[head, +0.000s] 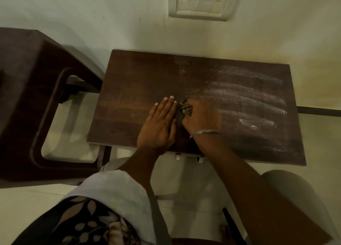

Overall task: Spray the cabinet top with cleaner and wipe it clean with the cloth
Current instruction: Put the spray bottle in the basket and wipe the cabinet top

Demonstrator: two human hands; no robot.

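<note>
My right hand (201, 115) has its fingers curled round the bunched cloth (186, 106) at frame centre on the cabinet top (140, 75); left hand (158, 123) flat just beside it, fingers straight. White cleaner streaks (245, 97) lie to the right, long axis left-right, so right hand is nearer

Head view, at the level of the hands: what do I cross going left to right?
Dark stool → left hand flat on the cabinet top → patterned cloth → right hand gripping it → white cleaner streaks.
</note>
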